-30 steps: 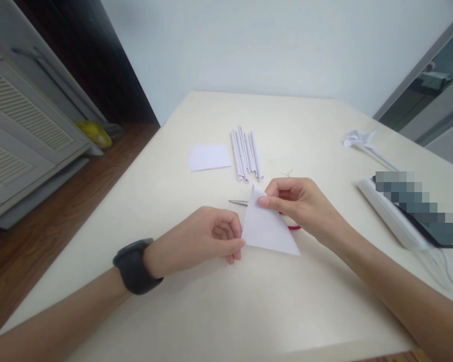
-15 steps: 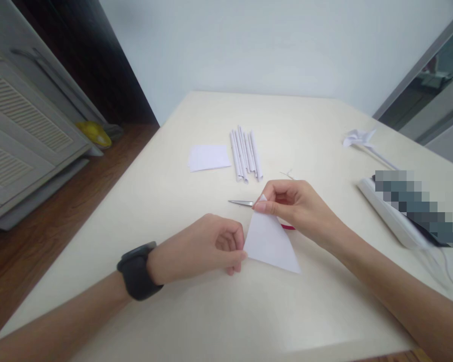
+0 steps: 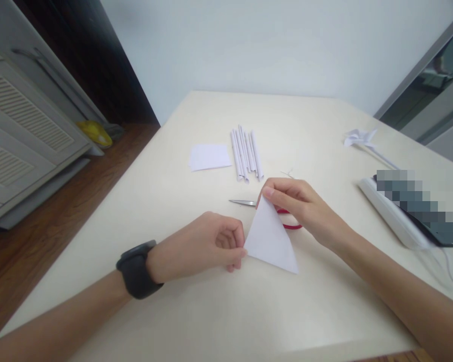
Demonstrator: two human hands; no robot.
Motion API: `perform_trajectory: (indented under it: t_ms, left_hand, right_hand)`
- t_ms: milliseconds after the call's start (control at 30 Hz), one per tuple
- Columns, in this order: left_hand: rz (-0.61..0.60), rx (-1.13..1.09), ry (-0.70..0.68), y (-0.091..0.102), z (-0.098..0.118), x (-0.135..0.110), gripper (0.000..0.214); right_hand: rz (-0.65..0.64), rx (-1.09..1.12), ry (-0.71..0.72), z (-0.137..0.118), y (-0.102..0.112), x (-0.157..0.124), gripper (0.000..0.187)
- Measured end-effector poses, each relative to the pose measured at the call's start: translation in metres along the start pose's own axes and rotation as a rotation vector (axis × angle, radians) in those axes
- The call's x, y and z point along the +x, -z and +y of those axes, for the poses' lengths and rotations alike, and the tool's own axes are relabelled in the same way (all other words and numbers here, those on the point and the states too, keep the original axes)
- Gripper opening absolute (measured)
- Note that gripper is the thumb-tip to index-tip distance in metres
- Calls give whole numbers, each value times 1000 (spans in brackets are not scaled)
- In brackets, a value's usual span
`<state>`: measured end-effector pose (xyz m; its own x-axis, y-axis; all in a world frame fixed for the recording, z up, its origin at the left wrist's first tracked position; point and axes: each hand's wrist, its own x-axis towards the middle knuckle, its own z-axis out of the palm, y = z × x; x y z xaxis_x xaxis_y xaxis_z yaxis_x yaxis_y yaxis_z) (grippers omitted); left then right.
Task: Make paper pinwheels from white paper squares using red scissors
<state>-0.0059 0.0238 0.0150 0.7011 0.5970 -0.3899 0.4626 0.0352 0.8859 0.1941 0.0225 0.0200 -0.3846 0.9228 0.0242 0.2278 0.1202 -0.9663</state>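
Note:
A white paper folded into a triangle point(image 3: 271, 239) rests on the cream table point(image 3: 211, 311) in front of me. My left hand point(image 3: 204, 246), a black watch on its wrist, pinches the triangle's left corner with curled fingers. My right hand point(image 3: 302, 208) pinches the top corner between thumb and forefinger. Behind the paper lie scissors point(image 3: 245, 203) with red handles, partly hidden by my right hand.
Several rolled white paper tubes point(image 3: 246, 155) and a small white paper square point(image 3: 209, 157) lie farther back. A folded paper flower on a stem point(image 3: 360, 139) sits at the far right, near a white power strip point(image 3: 394, 213) with cables. The table's left edge drops to a wooden floor.
The triangle sank from a raised position down onto the table. My right hand shifted its pinch up to the top corner; my left hand kept its hold and moved slightly lower.

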Motion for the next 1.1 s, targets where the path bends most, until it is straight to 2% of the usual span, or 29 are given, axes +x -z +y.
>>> perform_trajectory:
  t_ms: [167,300,433,700,833,933,1100]
  left_hand:
    - [115,-108,-12,10,-4,-1,16]
    - [210,-72,7,17,0,-2,14]
    - [216,-61,9,17,3,-2,14]
    - [226,-88,45,17,1,0,16]
    - [243,-102,34,18,0,1,17]
    - [252,-103,36,21,-2,1,18]
    - [303,-102,30,22,-1,-1,19]
  right_hand:
    - [-73,-47,-86,4,6,3,22]
    - [-43,-32,-132,9,9,3,30]
    - [-36,-68,-155,10,10,3,35]
    - [16,-100,-134,11,9,5,28]
    - [35,-121,-152,10,10,4,32]
    - [-5,-124,-196,11,11,4,37]
    - [-8,-52,-241,13,12,5,31]
